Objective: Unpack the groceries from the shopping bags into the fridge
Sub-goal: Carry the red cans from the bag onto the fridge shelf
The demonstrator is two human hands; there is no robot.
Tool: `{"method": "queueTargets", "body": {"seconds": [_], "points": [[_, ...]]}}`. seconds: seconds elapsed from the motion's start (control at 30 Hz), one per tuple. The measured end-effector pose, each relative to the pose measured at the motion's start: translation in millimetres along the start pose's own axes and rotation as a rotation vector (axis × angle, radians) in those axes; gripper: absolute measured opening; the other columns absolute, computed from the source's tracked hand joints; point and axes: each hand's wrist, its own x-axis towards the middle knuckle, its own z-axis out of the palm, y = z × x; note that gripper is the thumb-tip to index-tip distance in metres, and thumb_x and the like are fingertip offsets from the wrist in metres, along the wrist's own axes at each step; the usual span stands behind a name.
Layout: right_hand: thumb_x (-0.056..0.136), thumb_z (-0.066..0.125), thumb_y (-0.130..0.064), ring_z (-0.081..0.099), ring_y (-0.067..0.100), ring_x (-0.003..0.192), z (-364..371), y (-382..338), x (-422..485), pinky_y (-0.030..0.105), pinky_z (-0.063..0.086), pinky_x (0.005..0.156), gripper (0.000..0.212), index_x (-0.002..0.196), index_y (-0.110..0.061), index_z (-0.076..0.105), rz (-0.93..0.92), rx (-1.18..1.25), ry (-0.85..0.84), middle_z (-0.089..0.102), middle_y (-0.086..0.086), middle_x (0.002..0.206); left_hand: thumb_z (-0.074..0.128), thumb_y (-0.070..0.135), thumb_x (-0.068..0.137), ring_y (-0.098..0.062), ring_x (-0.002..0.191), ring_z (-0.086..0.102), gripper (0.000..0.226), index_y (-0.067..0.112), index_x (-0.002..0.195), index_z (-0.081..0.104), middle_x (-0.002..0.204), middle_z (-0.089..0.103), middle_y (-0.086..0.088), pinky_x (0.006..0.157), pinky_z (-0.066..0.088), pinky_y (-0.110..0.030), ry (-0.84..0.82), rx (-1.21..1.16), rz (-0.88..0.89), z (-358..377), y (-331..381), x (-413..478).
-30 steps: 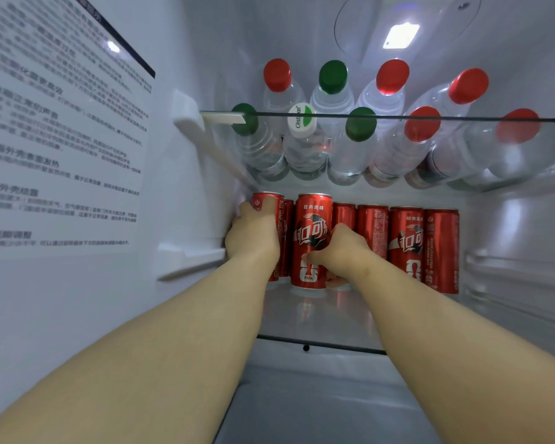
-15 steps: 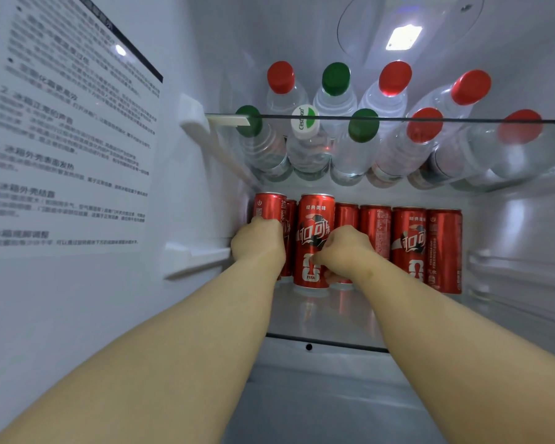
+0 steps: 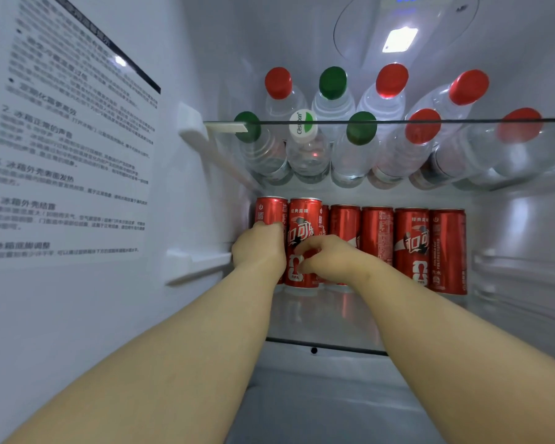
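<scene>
Inside the fridge, a row of tall red cola cans stands on a glass shelf (image 3: 321, 322). My left hand (image 3: 259, 248) grips the leftmost can (image 3: 269, 210) by the fridge's left wall. My right hand (image 3: 329, 258) curls around the lower part of the second can (image 3: 304, 219), right beside the first. Several more red cans (image 3: 412, 245) stand in line to the right. Both forearms reach in from below.
Above, a glass shelf (image 3: 398, 122) carries several water bottles (image 3: 308, 149) with red, green and white caps. A printed label sheet (image 3: 68, 149) covers the left wall. White shelf rails (image 3: 196, 264) jut from that wall. The fridge light (image 3: 399, 39) glows at the top.
My left hand slid down the leftmost can, showing more of its top. The two front cans now stand closer together and deeper on the shelf. The camera moved slightly closer.
</scene>
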Motion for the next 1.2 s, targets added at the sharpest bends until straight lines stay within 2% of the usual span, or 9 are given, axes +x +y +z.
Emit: {"method": "queueTargets", "body": {"seconds": [0.1,0.33,0.43,0.53,0.67,0.83,1.03,1.1,1.2], "points": [[0.090,0.055,-0.008,0.046,0.024,0.123,-0.1,-2.5,-1.6,0.031,0.044,0.095,0.043,0.131,-0.018,0.052,0.002,0.006,-0.034,0.045,0.006,0.138,0.047,0.011,0.093,-0.033,0.109,0.055,0.034,0.012,0.127,0.046,0.124,0.052,-0.015,0.083,0.046,-0.040,-0.005,-0.004,0.001,-0.7,0.2,-0.8],[0.088,0.057,-0.009,0.045,0.026,0.124,0.4,-1.6,-2.0,0.035,0.047,0.093,0.046,0.133,-0.021,0.050,0.006,-0.001,-0.057,0.042,0.006,0.140,0.050,0.011,0.092,-0.033,0.109,0.056,0.036,0.012,0.127,0.045,0.125,0.052,-0.014,0.084,0.047,-0.040,-0.012,-0.005,0.008,0.3,0.0,-1.9],[0.087,0.057,-0.008,0.046,0.023,0.124,0.0,-2.7,-1.5,0.031,0.043,0.099,0.044,0.129,-0.019,0.055,-0.032,-0.034,-0.001,0.046,0.004,0.139,0.051,0.011,0.091,-0.032,0.105,0.058,0.034,0.013,0.124,0.046,0.121,0.056,-0.013,0.081,0.048,-0.039,-0.002,-0.028,0.014,-0.4,-1.0,-2.0],[0.086,0.056,-0.011,0.052,0.023,0.117,0.9,-1.7,-4.8,0.028,0.045,0.093,0.042,0.127,-0.019,0.056,-0.056,-0.073,0.077,0.050,0.005,0.135,0.051,0.013,0.090,-0.033,0.103,0.058,0.032,0.012,0.122,0.046,0.120,0.057,-0.014,0.078,0.047,-0.039,-0.009,-0.061,0.032,-0.6,-0.7,-5.5],[0.086,0.058,-0.020,0.053,0.026,0.109,2.8,-2.7,-13.5,0.037,0.049,0.091,0.041,0.127,-0.017,0.051,-0.079,-0.262,0.170,0.047,0.009,0.128,0.054,0.015,0.088,-0.033,0.099,0.059,0.036,0.008,0.121,0.042,0.117,0.057,-0.016,0.075,0.046,-0.039,-0.001,-0.127,0.047,-6.5,0.1,-14.4],[0.085,0.055,-0.022,0.057,0.025,0.102,2.2,-12.5,-41.1,0.043,0.052,0.085,0.036,0.121,-0.019,0.056,-0.145,-0.197,0.251,0.055,0.007,0.121,0.054,0.016,0.087,-0.032,0.095,0.056,0.029,0.007,0.113,0.045,0.110,0.056,-0.014,0.068,0.040,-0.035,0.023,-0.183,0.052,-18.8,0.2,-34.5],[0.089,0.054,-0.024,0.054,0.012,0.096,-5.3,-19.6,-90.8,0.035,0.051,0.084,0.033,0.122,-0.022,0.056,-0.229,-0.118,0.303,0.057,-0.002,0.121,0.052,0.027,0.088,-0.025,0.101,0.051,0.026,0.017,0.112,0.054,0.108,0.054,-0.006,0.068,0.037,-0.032,0.206,-0.156,0.099,-45.7,1.5,-75.9],[0.089,0.054,-0.026,0.052,0.007,0.086,-8.5,-23.1,-110.7,0.029,0.048,0.078,0.028,0.117,-0.023,0.058,-0.256,-0.071,0.354,0.057,-0.006,0.113,0.052,0.030,0.088,-0.024,0.101,0.050,0.026,0.018,0.111,0.056,0.105,0.052,-0.004,0.070,0.036,-0.031,0.239,-0.178,0.105,-51.2,1.3,-92.5],[0.089,0.056,-0.028,0.052,0.004,0.088,-6.2,-24.6,-141.9,0.022,0.041,0.075,0.019,0.107,-0.025,0.062,-0.293,0.030,0.437,0.059,-0.011,0.103,0.054,0.028,0.088,-0.019,0.098,0.051,0.022,0.020,0.108,0.059,0.095,0.047,0.003,0.072,0.040,-0.030,0.301,-0.320,0.132,-57.3,-3.5,-120.4]]}}
